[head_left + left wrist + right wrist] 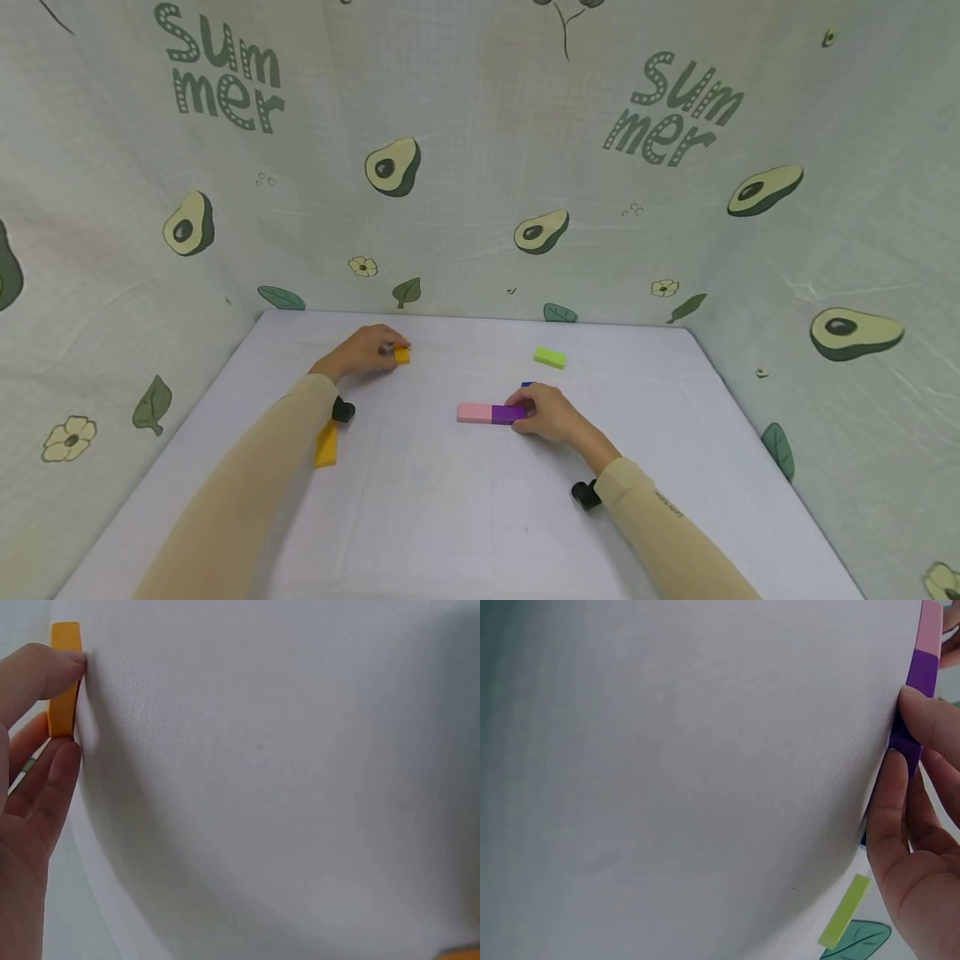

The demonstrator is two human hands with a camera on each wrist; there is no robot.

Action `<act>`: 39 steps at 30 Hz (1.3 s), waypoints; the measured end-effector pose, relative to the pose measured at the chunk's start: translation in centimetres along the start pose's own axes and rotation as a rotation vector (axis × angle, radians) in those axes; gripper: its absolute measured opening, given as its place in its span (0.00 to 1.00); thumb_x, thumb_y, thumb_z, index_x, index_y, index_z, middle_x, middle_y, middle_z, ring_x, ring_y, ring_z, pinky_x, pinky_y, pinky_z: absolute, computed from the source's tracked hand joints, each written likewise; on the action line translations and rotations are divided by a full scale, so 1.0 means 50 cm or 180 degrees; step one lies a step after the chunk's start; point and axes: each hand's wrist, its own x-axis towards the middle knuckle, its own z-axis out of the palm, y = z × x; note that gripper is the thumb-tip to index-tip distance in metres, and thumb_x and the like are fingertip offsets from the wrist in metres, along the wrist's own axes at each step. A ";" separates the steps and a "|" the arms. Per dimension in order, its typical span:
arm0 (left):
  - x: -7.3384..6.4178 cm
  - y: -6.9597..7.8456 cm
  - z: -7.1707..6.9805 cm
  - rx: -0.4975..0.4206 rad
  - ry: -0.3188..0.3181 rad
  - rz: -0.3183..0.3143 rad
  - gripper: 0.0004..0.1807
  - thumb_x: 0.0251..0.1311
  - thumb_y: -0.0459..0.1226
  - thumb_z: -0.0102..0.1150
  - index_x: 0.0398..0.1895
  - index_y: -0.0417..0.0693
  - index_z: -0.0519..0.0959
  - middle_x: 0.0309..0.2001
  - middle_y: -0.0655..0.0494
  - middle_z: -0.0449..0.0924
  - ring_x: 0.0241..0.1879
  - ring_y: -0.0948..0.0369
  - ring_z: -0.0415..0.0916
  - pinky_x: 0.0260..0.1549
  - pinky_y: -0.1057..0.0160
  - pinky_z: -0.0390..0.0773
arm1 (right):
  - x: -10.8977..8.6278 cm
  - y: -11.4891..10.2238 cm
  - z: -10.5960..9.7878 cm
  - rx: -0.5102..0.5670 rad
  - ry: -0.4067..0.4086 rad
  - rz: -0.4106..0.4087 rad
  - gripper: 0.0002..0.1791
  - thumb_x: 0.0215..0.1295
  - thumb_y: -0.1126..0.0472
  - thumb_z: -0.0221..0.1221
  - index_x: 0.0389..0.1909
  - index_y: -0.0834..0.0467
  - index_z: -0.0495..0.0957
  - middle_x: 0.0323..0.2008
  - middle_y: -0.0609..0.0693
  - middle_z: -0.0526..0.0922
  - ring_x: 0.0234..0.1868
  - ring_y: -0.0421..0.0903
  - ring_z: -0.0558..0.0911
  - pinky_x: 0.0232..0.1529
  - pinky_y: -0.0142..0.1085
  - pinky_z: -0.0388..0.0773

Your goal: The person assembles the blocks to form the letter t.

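At the back left of the table, my left hand (367, 350) holds a small orange block (402, 356) by its ends. In the left wrist view, the thumb lies on that block (64, 712) and fingertips touch its lower end. Near the middle, my right hand (551, 414) pinches a purple block (507, 414) between thumb and fingers. The purple block lies end to end with a pink block (474, 413), in one line. In the right wrist view the hand covers part of the purple block (924, 671). A blue block (528, 384) is mostly hidden behind the right hand.
A lime green block (551, 358) lies at the back right. Another orange block (326, 446) sits beside the left forearm, partly covered by it. Patterned cloth (465, 108) walls the white table (420, 517) at the back and sides.
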 end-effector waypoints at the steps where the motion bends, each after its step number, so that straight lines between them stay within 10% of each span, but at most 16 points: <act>1: 0.000 0.001 0.001 -0.0002 0.0004 -0.0003 0.24 0.64 0.31 0.72 0.64 0.49 0.85 0.65 0.46 0.80 0.59 0.49 0.77 0.63 0.47 0.79 | 0.000 0.000 0.000 0.0000 -0.0004 -0.0002 0.16 0.62 0.65 0.75 0.51 0.55 0.88 0.41 0.44 0.84 0.44 0.43 0.79 0.53 0.44 0.81; 39: 0.036 0.107 0.061 -0.0231 -0.0201 0.0410 0.24 0.64 0.33 0.74 0.64 0.47 0.85 0.64 0.51 0.80 0.64 0.52 0.77 0.64 0.55 0.81 | 0.001 0.008 0.001 0.0001 0.0007 -0.0027 0.16 0.62 0.65 0.75 0.50 0.54 0.88 0.41 0.44 0.84 0.44 0.43 0.80 0.51 0.43 0.81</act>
